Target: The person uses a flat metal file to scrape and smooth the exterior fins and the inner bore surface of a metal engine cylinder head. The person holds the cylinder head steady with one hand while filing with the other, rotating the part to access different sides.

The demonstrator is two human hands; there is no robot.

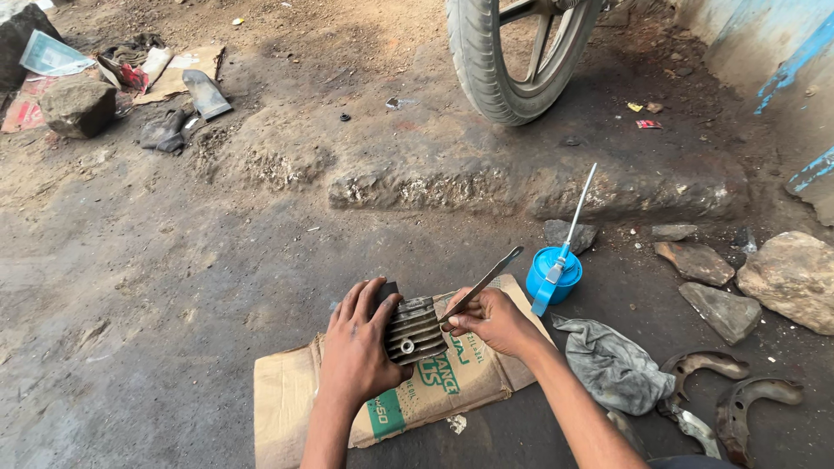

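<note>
Scraping a finned engine cylinder (415, 328) on flattened cardboard (295, 399) laid over the dirt floor.

A blue tub (549, 276) with a brush, a grey rag (612, 365), brake shoes (738, 404) and stones lie right; a motorcycle tyre (491, 65) stands beyond. Left hand (358, 347) fingers wrap the cylinder's side; right hand (495, 320) fingers pinch a flat metal blade (482, 282) angled against the fins.

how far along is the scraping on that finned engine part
Done: the finned engine part is off the bike, resting on flattened cardboard. In hand: left hand steadies it while right hand works a flat metal blade against its edge. Left: how much remains cannot be seen.
</note>
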